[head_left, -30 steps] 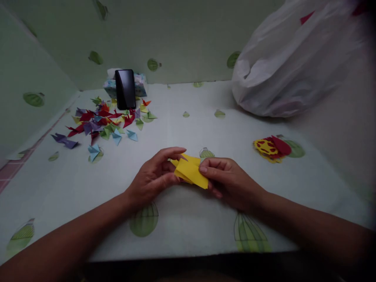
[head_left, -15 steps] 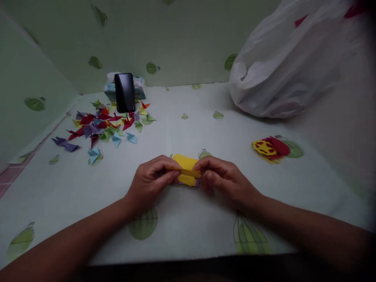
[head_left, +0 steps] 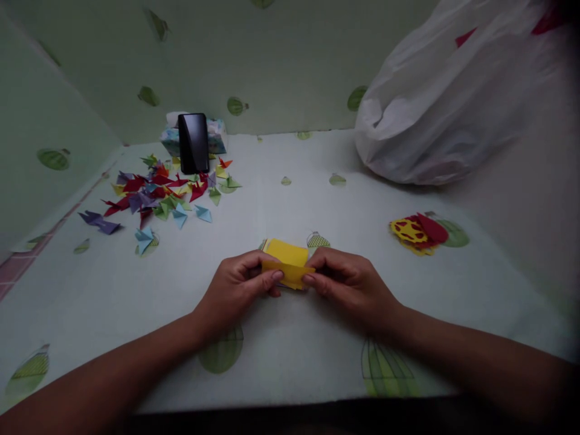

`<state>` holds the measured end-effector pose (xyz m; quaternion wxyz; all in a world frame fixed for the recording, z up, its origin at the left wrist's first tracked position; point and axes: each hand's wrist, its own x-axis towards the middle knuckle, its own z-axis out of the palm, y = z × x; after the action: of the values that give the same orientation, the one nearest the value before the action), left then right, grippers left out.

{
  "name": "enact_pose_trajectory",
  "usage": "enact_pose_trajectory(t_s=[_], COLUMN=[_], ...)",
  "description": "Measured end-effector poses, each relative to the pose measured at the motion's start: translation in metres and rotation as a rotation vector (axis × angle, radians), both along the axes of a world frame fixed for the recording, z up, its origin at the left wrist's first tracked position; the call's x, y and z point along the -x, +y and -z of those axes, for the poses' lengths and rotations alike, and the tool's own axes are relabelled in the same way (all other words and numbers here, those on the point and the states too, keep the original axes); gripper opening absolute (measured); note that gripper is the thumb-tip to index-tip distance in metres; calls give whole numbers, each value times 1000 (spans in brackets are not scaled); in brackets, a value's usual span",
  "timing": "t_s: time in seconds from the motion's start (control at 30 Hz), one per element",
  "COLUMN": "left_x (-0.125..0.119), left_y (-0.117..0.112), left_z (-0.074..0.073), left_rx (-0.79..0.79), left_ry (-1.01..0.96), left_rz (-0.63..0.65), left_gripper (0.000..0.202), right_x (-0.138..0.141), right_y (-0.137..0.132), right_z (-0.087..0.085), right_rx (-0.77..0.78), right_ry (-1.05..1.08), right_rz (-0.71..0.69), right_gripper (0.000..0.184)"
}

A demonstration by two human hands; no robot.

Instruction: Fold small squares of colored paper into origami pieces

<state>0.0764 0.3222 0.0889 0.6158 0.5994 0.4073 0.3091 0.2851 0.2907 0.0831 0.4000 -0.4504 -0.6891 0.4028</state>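
Between my two hands is a small yellow sheet of paper (head_left: 292, 274), seen as a wide strip that looks folded. My left hand (head_left: 247, 278) pinches its left end between thumb and fingers. At the right end, my right hand (head_left: 342, 277) grips it the same way, thumb on the near side. Just behind and partly under it lies a stack of paper squares (head_left: 285, 251) with yellow on top. The lower part of that stack is hidden by the held sheet and my fingers.
Many folded paper birds (head_left: 158, 190) in several colours lie at the left. Behind them a black phone (head_left: 194, 144) leans against a tissue box (head_left: 217, 136). A white plastic bag (head_left: 421, 121) fills the back right. Red and yellow paper cut-outs (head_left: 410, 229) lie at the right.
The yellow paper has turned from nearly edge-on to show its broad face. My right thumb has moved in onto its right end, and both hands have shifted slightly.
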Motion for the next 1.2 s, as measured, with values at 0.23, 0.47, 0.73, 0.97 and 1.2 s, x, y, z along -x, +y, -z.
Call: enact_pose_trajectory(t_s=[0.23,0.47,0.73,0.97,1.2], left_x=[-3,-2,-2,-2,-3], left_y=[0,-1,2,1,1], left_z=[1,-2,-2,0,3], left_rx=[40,62,39,58,100], left_ry=[-6,-19,-13,-14,-66], left_rz=[-49,-88,-91,-73,-75], left_gripper=[13,11,11,12,17], right_x=[1,1,-1,2,1], right_y=[0,0,0,0,-1], right_z=[-1,-4,-2,-2,0], right_rx=[-11,210,332,338,298], right_ry=[-66,104,188,159,58], right_rz=[22,14,6,-9,36], right_gripper=[19,24,27,20,23])
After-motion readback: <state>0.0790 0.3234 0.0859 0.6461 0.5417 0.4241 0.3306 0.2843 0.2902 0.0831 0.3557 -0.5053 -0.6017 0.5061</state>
